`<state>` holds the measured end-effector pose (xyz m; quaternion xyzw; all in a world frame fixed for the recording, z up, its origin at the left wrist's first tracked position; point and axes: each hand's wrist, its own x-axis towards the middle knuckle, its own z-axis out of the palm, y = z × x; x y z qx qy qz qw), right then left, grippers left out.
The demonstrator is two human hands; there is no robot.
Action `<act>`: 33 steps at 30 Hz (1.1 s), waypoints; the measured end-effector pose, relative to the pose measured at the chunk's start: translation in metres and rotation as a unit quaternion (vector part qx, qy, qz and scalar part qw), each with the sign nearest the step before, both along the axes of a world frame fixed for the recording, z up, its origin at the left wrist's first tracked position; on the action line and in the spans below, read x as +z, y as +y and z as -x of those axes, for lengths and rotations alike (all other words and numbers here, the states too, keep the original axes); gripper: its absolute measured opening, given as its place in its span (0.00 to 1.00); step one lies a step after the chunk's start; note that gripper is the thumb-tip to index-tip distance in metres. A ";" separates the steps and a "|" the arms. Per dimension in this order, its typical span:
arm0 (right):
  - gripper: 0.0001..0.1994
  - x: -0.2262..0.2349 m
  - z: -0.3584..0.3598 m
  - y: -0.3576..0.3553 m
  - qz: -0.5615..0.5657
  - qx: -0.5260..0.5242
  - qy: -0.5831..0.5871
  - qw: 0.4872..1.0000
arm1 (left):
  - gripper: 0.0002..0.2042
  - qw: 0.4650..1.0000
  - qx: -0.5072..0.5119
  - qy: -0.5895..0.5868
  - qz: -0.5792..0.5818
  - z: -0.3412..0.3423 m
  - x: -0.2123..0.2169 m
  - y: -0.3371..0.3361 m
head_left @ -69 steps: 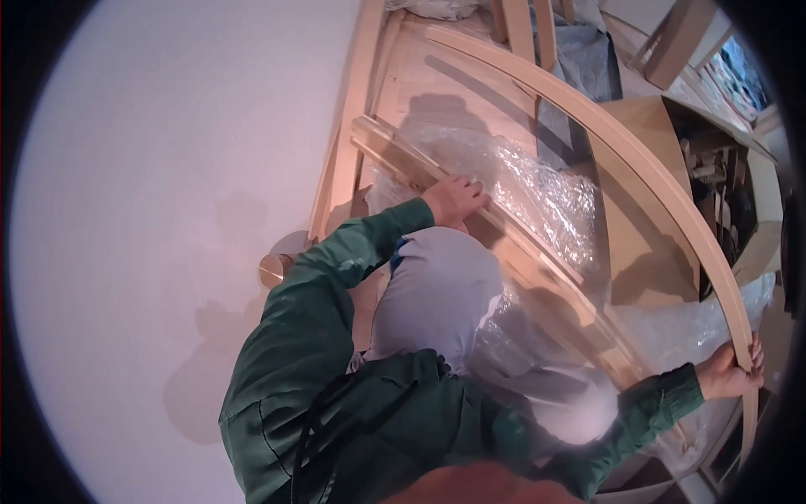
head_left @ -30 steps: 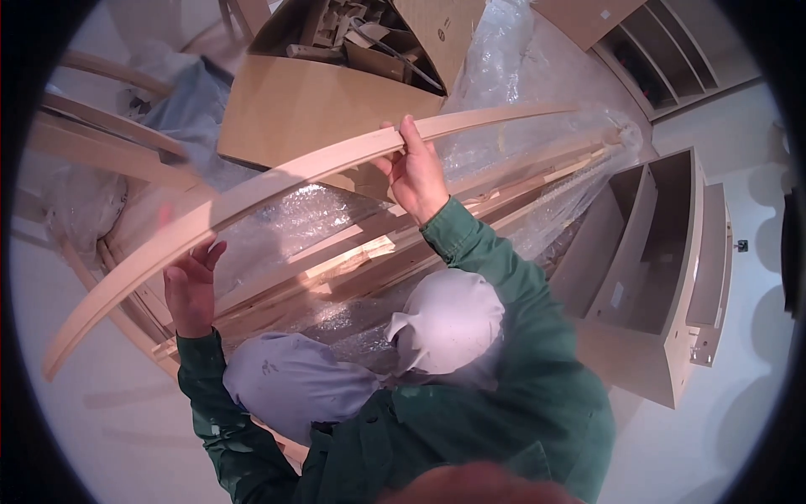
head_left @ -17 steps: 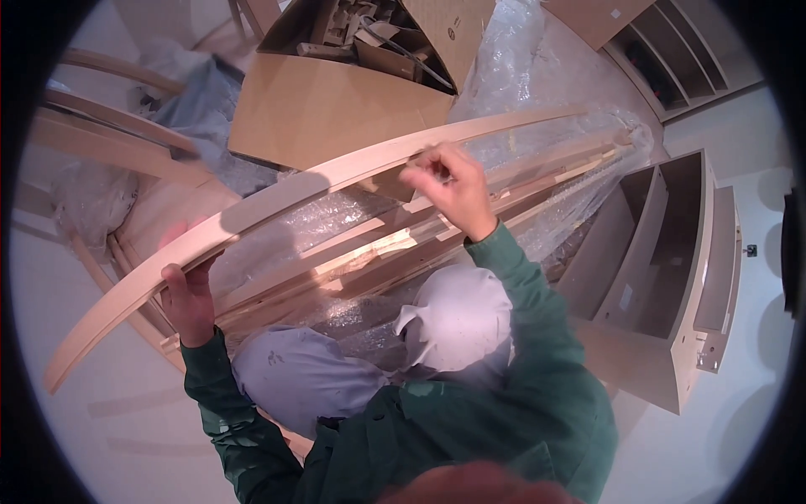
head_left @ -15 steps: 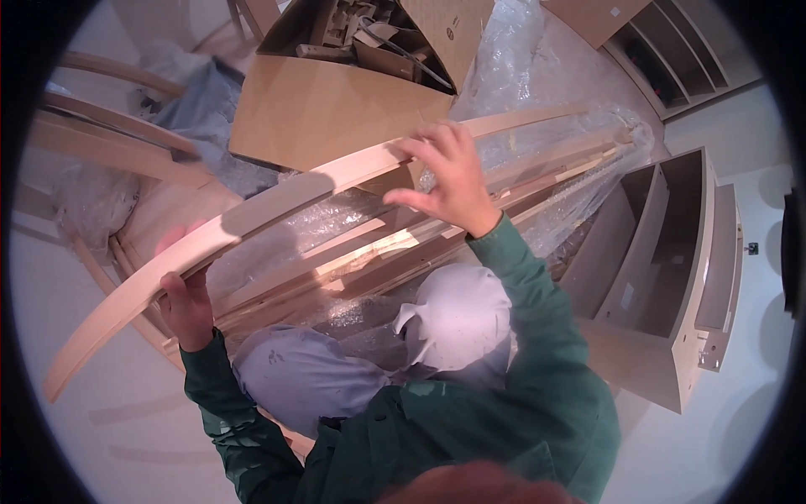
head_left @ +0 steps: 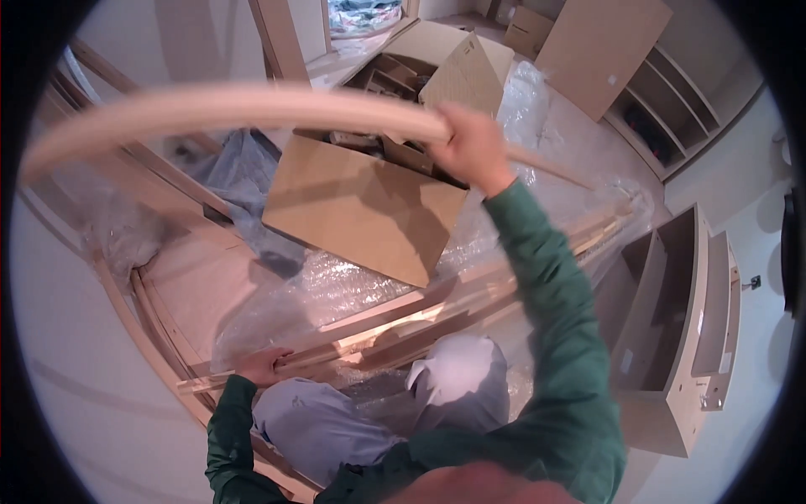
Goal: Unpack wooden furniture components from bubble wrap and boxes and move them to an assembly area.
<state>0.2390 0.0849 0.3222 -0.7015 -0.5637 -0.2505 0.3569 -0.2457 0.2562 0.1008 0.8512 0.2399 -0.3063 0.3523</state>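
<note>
- Head view: the right hand [head_left: 474, 151] is closed around one curved wooden strip [head_left: 252, 109] and holds it raised, crossing in front of the large carton [head_left: 361, 206].
- The strip's long portion extends to the left; its thin portion projects right of the hand. Whether that right end touches anything cannot be told.
- The left hand [head_left: 262, 367] touches the left portion of the straight wooden strips [head_left: 403, 323], on the near side. Its fingers are partly hidden; whether they grip cannot be told.
- Progress, judged from the present layout: lifting of the curved strip appears complete; setting it down is not done.
- The straight strips lie low on the near side of the clear plastic sheet [head_left: 353, 273]; none appears lifted.
- Count, hands: two, one holding and one touching.
- Count, curved strips in hand: one.
- Count, straight strips: at least two; overlap prevents an exact figure.
- Count, cartons: two. The large one stands open beyond the plastic and contains uncounted wooden pieces; the small carton [head_left: 527, 32] stands at the far right.
- Count, shelf units: two, namely the near shelf unit [head_left: 663, 323] and the far shelf unit [head_left: 684, 105], both on the right.
- Count, flat panels: one flat panel [head_left: 600, 55], just left of the far unit.
</note>
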 end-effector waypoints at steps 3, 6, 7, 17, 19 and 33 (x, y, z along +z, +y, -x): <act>0.17 0.052 -0.054 -0.006 0.040 -0.083 0.034 0.995 | 0.37 0.998 -0.005 -0.026 0.052 -0.005 -0.010 0.008; 0.12 0.128 -0.067 -0.003 -0.043 -0.028 0.025 0.998 | 0.36 0.995 0.004 -0.001 0.096 -0.004 -0.007 0.009; 0.11 0.147 -0.078 -0.010 -0.054 -0.048 0.046 0.996 | 0.36 0.997 -0.007 0.006 0.072 -0.010 -0.002 0.009; 0.13 0.406 -0.167 -0.145 -0.296 -0.072 0.231 0.924 | 0.40 0.995 -0.031 0.089 0.044 -0.043 0.164 0.005; 0.14 0.459 -0.145 -0.156 -0.282 -0.079 0.234 0.927 | 0.39 0.995 -0.025 0.079 0.054 -0.039 0.214 0.009; 0.12 0.743 -0.029 -0.323 -0.284 -0.026 0.375 0.882 | 0.37 0.992 -0.044 0.118 0.025 -0.018 0.476 -0.025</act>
